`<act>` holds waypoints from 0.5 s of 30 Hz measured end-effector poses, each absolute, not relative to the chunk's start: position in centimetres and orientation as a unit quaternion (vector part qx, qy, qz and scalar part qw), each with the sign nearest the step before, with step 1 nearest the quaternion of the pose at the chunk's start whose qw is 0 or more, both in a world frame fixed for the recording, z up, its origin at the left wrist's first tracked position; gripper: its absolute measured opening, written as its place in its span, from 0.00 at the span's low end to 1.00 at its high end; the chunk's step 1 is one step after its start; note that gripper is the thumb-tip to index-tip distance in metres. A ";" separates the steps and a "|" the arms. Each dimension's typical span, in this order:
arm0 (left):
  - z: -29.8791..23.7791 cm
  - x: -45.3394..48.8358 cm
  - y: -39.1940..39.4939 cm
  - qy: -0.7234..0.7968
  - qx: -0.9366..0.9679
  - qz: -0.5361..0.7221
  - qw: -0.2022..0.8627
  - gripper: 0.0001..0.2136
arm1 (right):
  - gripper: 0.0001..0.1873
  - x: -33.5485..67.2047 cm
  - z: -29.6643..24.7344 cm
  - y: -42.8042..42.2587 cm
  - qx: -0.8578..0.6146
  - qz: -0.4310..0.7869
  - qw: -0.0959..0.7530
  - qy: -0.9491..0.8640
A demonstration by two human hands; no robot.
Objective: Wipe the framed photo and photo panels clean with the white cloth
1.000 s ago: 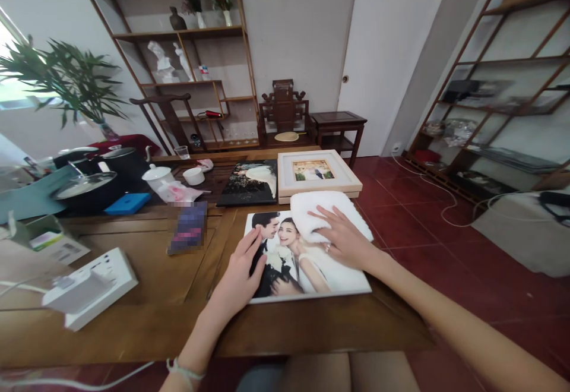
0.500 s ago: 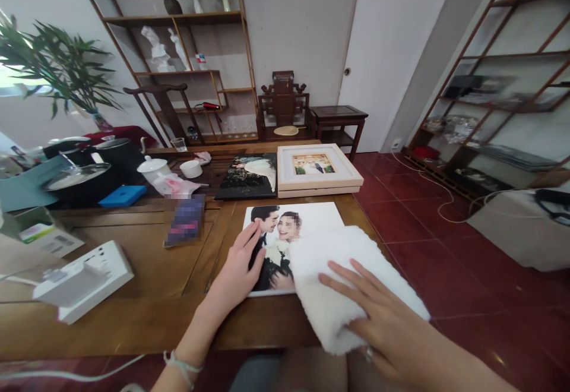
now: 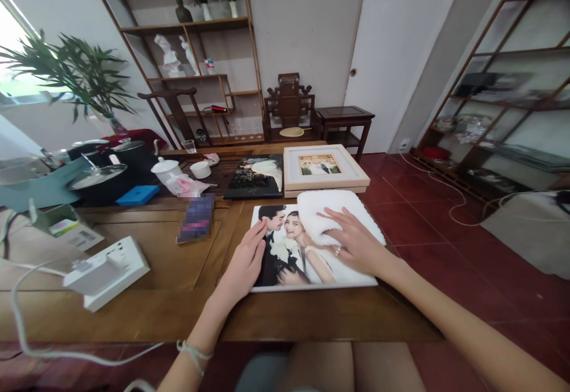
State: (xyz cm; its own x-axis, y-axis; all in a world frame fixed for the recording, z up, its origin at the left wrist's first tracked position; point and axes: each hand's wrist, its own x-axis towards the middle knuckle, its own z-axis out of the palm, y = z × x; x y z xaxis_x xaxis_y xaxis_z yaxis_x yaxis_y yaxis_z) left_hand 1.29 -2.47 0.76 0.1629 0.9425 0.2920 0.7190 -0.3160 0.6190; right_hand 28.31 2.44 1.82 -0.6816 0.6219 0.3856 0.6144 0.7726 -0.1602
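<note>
A photo panel (image 3: 285, 255) with a portrait of a couple lies on the wooden table in front of me. My left hand (image 3: 246, 261) rests flat on its left edge, fingers stretched out over the dark suit. My right hand (image 3: 351, 240) presses a folded white towel (image 3: 356, 205) against the upper right part of the panel. Its fingers are partly spread over the cloth and partly sunk into a fold, and a ring shows on one of them. The towel covers the panel's upper right corner.
Behind the panel lie a dark photo board (image 3: 253, 178) and a pale wooden picture frame (image 3: 327, 169). A power strip (image 3: 111, 273), a blue box (image 3: 138, 195), a white teapot (image 3: 167, 169) and a black pot (image 3: 100, 184) stand on the left. The table edge (image 3: 396, 288) is close on the right.
My right hand has pushed the towel away from me, from the panel's lower right to its upper right. More of the portrait shows. My left hand stays on the left edge.
</note>
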 end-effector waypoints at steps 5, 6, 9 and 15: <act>0.5 1.2 -2.5 0.561 0.748 0.322 0.148 0.20 | 0.16 28.0 2.7 -1.1 -0.341 0.004 0.170 -0.924; 0.5 1.1 -2.5 0.558 0.752 0.320 0.145 0.20 | 0.15 27.9 2.9 -2.4 -0.337 0.010 0.157 -0.928; 0.5 1.1 -2.6 0.553 0.756 0.319 0.142 0.19 | 0.10 27.9 3.2 -6.3 -0.304 0.036 0.123 -0.944; 0.5 1.3 -2.6 0.568 0.752 0.300 0.143 0.21 | 0.14 28.6 3.4 -7.8 -0.271 0.066 0.122 -0.953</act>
